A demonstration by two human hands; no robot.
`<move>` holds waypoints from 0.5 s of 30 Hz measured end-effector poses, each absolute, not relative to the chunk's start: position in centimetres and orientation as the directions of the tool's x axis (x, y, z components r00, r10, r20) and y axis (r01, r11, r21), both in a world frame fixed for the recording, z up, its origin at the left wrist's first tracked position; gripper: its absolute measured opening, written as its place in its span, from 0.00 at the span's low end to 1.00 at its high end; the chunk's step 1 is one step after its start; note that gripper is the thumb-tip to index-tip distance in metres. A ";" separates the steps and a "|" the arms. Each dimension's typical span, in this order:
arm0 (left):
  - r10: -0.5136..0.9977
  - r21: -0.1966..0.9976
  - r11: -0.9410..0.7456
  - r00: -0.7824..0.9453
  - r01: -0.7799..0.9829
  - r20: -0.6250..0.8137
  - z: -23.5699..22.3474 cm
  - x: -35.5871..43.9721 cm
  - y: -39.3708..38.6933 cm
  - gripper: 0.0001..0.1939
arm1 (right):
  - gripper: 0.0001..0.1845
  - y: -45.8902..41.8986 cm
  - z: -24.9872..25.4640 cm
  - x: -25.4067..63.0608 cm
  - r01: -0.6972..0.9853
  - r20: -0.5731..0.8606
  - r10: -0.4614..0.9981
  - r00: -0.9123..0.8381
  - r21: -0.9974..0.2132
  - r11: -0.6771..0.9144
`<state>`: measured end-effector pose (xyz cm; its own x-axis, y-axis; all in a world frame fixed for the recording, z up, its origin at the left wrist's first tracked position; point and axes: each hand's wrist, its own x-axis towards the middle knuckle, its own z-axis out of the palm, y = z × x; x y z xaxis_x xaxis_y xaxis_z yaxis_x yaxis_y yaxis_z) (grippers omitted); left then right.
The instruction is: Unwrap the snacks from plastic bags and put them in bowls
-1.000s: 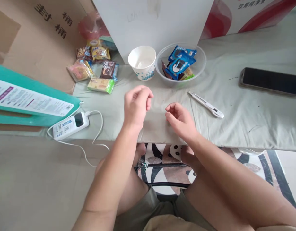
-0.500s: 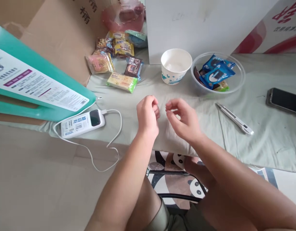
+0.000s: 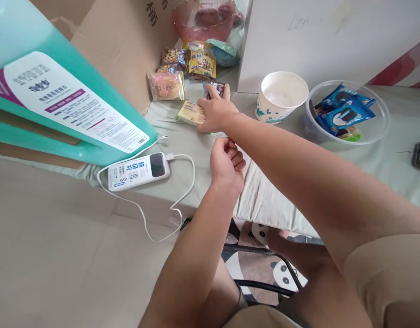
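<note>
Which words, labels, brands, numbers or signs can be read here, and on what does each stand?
"桶": cardboard box; the character beside it is cut off.
"超级充": white power bank; smaller print unreadable.
"Lzh", faint handwriting, rest unclear: white box.
Too small or blurred: label on green jug, pale-yellow packet, yellow packet.

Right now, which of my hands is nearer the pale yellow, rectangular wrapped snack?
Right. Your right hand spreads over one end of the snack; your left hand, curled, is apart from it, closer to you.
</note>
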<state>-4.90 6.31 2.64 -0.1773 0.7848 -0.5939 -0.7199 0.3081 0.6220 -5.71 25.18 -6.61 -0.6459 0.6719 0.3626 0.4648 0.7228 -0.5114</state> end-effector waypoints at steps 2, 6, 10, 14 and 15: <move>0.798 0.687 0.287 -0.230 -0.668 -0.557 2.4 -5.2 6.3 0.16 | 0.33 23.6 -5.2 -4.8 0.570 0.229 0.729 -0.645 -0.491 0.659; 0.791 0.896 -0.015 -0.554 -0.444 -0.261 2.7 -5.7 5.3 0.16 | 0.34 18.8 -2.1 -1.9 0.640 0.159 0.763 -0.627 -0.454 0.620; 0.625 0.927 -0.365 -0.715 0.089 0.315 3.9 -6.1 3.3 0.15 | 0.34 12.0 -1.5 3.3 0.581 0.285 0.716 -0.637 -0.433 0.689; 0.782 0.906 -0.267 -0.476 0.329 0.403 3.9 -6.1 2.3 0.12 | 0.35 4.9 -2.4 9.7 0.663 0.325 0.782 -0.532 -0.414 0.623; 0.846 0.898 -0.209 -0.389 0.388 0.365 3.5 -5.9 2.3 0.09 | 0.34 3.5 -2.6 11.1 0.692 0.324 0.810 -0.488 -0.422 0.586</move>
<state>-5.94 2.33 3.53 -0.3893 0.8456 0.3654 0.3877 -0.2094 0.8977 11.05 3.52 -2.62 -0.4880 0.8104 0.3242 0.6923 0.5856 -0.4218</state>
